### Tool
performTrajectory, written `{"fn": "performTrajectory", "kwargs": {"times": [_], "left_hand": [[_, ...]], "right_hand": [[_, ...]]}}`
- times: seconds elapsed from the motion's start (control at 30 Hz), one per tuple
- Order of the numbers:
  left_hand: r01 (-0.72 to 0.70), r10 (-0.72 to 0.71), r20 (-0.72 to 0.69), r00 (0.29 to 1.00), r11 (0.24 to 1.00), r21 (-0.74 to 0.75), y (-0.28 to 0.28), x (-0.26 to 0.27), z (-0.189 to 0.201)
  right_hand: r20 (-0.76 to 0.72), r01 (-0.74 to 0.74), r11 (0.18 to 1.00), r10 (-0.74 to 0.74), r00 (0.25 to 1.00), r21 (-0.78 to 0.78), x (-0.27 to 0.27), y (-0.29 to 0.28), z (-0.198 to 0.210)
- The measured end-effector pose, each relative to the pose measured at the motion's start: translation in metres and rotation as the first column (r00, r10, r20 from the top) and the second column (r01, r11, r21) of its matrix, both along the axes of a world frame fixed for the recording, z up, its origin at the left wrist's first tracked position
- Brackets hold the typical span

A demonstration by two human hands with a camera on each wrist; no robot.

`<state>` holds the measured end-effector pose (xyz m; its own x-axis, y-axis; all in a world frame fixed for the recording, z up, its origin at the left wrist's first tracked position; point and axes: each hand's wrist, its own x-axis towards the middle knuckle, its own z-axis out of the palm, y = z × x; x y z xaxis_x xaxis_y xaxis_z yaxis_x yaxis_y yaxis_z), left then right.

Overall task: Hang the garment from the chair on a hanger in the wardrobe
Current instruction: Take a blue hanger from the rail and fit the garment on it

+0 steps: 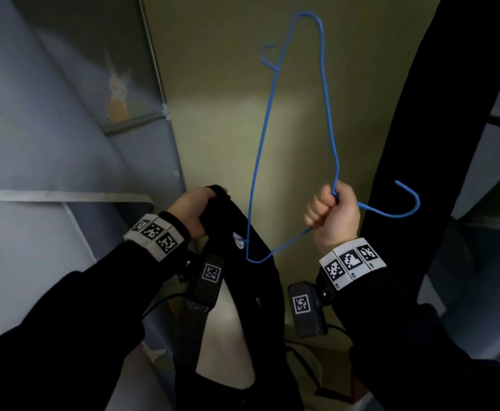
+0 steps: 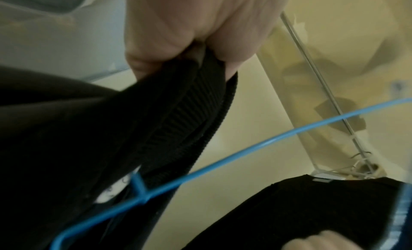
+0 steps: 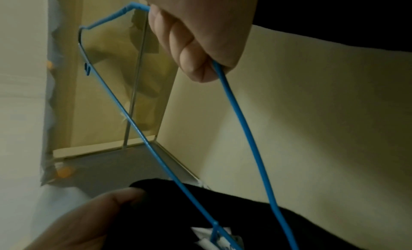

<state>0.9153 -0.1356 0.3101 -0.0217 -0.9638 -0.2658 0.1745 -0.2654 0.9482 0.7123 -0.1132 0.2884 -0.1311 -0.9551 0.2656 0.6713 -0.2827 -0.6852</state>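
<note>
A thin blue wire hanger (image 1: 260, 149) is held up on end in front of a pale wall, its hook (image 1: 407, 203) pointing right. My right hand (image 1: 333, 213) grips it in a fist at the neck. One lower corner of the hanger (image 1: 250, 258) dips into the neck opening of a black garment (image 1: 242, 280) with a white label (image 3: 214, 236). My left hand (image 1: 193, 210) pinches the garment's ribbed collar (image 2: 191, 102) and holds it up, with the rest hanging down. The blue hanger wire (image 2: 245, 148) runs just below that collar.
A grey fabric wardrobe panel with a rabbit print (image 1: 118, 90) stands at the left. Dark hanging cloth (image 1: 438, 114) fills the right. The pale wall (image 1: 219, 129) lies straight ahead. A metal rod (image 3: 136, 88) shows inside the wardrobe frame.
</note>
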Motion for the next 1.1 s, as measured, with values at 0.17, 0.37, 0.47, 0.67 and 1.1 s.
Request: {"fn": "performTrajectory", "kwargs": {"times": [0.17,0.37,0.47,0.67,1.1], "left_hand": [[-0.051,0.054,0.056,0.997,0.998,-0.044,0.0,0.002,0.011],[0.065,-0.049,0.193,0.98,0.995,-0.079,-0.001,-0.015,0.022],[0.059,-0.034,0.19,0.981,0.99,-0.126,0.004,-0.017,0.034],[-0.162,0.19,0.072,0.979,0.945,-0.285,0.003,0.006,0.05],[-0.243,0.35,0.375,0.858,0.922,-0.303,-0.027,0.018,0.015]], "right_hand": [[-0.218,0.136,0.991,-0.131,0.967,0.008,-0.02,-0.013,-0.011],[-0.118,-0.006,0.997,-0.003,0.993,-0.071,-0.011,-0.014,0.013],[-0.246,-0.037,0.998,0.025,0.969,-0.042,-0.005,-0.019,0.01],[-0.58,0.007,0.99,0.078,0.811,0.143,-0.022,-0.024,-0.038],[-0.909,0.084,0.981,0.126,0.397,0.173,-0.067,-0.02,-0.03]]}}
